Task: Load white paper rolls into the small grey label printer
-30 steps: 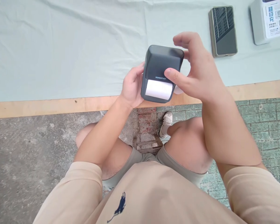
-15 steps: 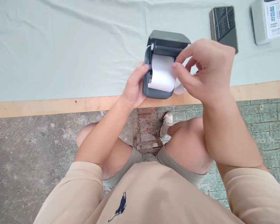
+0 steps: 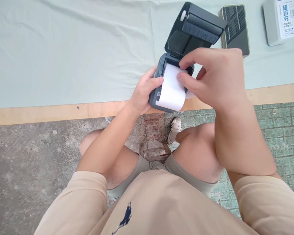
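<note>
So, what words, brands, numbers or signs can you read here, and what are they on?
No words can be read for certain.
Label on the pale box: large blue characters, blurred; smaller print, too small to read.
Dark device: small square marks on its body and open lid, too small to make out.
White paper: no print visible.
Shirt: a dark emblem, no letters visible.

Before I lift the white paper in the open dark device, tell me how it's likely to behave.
The white paper will probably flex, since it bends in a curve at the near end of the dark device. It looks thin, so it's likely light and might crease if the right hand pinches hard.
</note>
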Tool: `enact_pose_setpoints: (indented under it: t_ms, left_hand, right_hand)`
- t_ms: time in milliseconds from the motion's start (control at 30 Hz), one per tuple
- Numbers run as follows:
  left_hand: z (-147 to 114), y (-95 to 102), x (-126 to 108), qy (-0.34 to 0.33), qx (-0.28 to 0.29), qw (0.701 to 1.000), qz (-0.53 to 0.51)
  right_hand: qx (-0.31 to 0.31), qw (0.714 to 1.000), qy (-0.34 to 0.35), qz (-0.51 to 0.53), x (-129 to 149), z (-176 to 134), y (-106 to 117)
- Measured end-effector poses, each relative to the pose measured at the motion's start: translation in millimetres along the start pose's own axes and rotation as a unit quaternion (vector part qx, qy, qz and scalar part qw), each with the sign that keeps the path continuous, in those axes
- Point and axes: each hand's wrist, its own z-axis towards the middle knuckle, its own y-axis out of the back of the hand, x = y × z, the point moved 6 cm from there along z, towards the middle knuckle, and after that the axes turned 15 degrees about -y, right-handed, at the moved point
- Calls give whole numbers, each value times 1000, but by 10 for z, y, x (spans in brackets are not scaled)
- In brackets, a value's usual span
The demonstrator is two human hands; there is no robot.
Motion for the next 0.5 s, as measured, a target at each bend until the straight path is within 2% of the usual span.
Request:
enact_pose_setpoints:
  t_ms: [167,300,433,500]
  left_hand:
    - [-13,-26,-8,-14,18,998,52]
    - [-17,-60,-13,-17,24,998,58]
    - [-1,-7,26,18,-13,1000,13]
    - [23,36,28,18,-32,999,-7]
  right_hand:
    - [69,995,-24,-65,10,-14,-110]
    - [108,990,-5,-92,71,-20,-157]
    - [108,991,3,81,32,-17,-2]
    - [74,974,1,216,-88,-2,152]
